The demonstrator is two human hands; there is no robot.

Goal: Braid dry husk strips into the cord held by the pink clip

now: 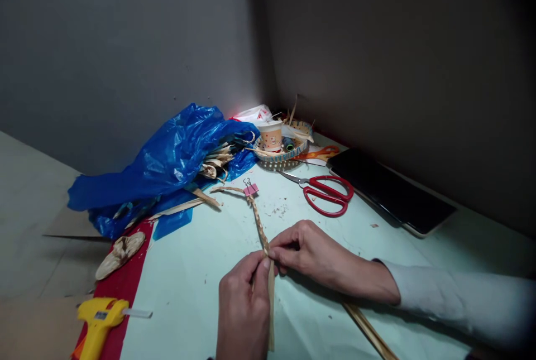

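Note:
A thin braid of dry straw-coloured strips [258, 222] runs from a pink binder clip [251, 190] toward me. At its near end my left hand [247, 298] pinches the braid between thumb and finger. My right hand [318, 259] comes in from the right, fingertips closed on the same spot, touching the left fingertips. One loose strip [272, 315] hangs down beside my left hand. Another long strip [368, 329] comes out from under my right forearm.
Red-handled scissors [329, 195] and a black tablet-like object [389, 192] lie at the right. Behind stands a basket [278, 160] with a paper cup [271, 135]. At the left are a blue plastic bag [167, 153] holding dry strips and a yellow glue gun [98, 321].

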